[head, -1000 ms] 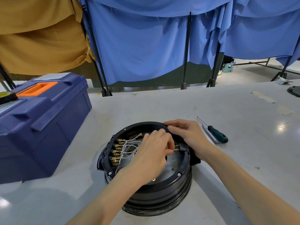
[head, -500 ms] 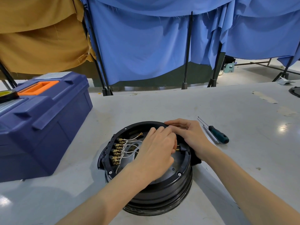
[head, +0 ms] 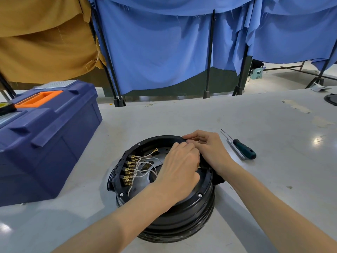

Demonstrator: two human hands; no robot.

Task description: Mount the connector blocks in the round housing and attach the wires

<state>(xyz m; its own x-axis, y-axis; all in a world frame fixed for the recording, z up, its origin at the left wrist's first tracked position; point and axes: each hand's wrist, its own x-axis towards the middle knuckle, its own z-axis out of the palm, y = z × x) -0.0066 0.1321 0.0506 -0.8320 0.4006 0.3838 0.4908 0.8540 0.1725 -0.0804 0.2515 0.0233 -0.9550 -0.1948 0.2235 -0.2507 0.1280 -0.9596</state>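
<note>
The round black housing (head: 164,212) stands on the grey table in front of me. Along its inner left wall sits a black connector block (head: 124,167) with a row of brass terminals and white wires (head: 145,161) plugged in. One white wire ends in a free ring lug near the top. My left hand (head: 179,168) reaches into the housing's right side, fingers pinched on a small brass-tipped connector that it mostly hides. Resting on the right rim, my right hand (head: 209,152) grips the black block there.
A dark blue toolbox (head: 45,136) with an orange handle stands at the left. A green-handled screwdriver (head: 244,151) lies right of the housing beside a thin metal tool. Blue and tan cloths hang on black stands behind the table. A dark round part shows at the far right edge.
My left hand has shifted further right and closed over the connector at the housing's right side, hiding it more. My right hand has stayed on the rim.
</note>
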